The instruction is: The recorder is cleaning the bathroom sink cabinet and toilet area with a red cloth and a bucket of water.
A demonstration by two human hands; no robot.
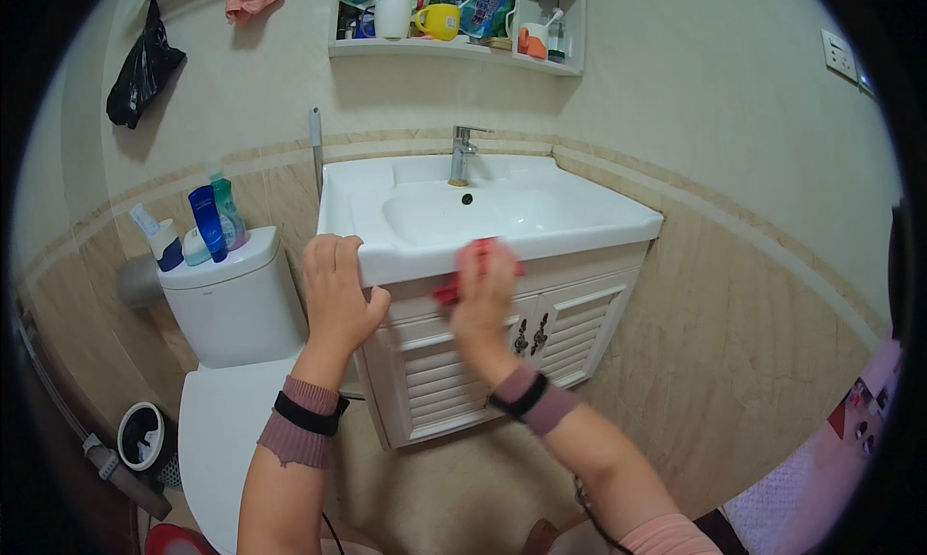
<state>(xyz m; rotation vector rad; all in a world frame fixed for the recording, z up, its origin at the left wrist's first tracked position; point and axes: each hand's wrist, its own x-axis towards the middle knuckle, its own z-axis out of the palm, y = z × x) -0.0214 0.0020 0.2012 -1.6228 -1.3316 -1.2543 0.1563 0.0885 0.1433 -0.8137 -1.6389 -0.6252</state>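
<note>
My right hand (484, 309), slightly blurred, presses a red cloth (450, 288) against the front rim of the white washbasin (594, 240), left of its middle. The cloth bunches out on both sides of the fingers. My left hand (339, 287) rests on the basin's front left corner, fingers over the edge and thumb on the front. A chrome faucet (461, 157) stands at the back of the basin, its lever pointing right. Below the basin is a white vanity cabinet (449, 381) with louvered doors and dark ornate handles.
A white toilet (224, 439) stands at left, with bottles and a blue tube (207, 222) on its tank. A wastebasket (142, 435) is beside it. Above hangs a shelf (449, 50) with cups. A black plastic bag (145, 70) hangs at upper left.
</note>
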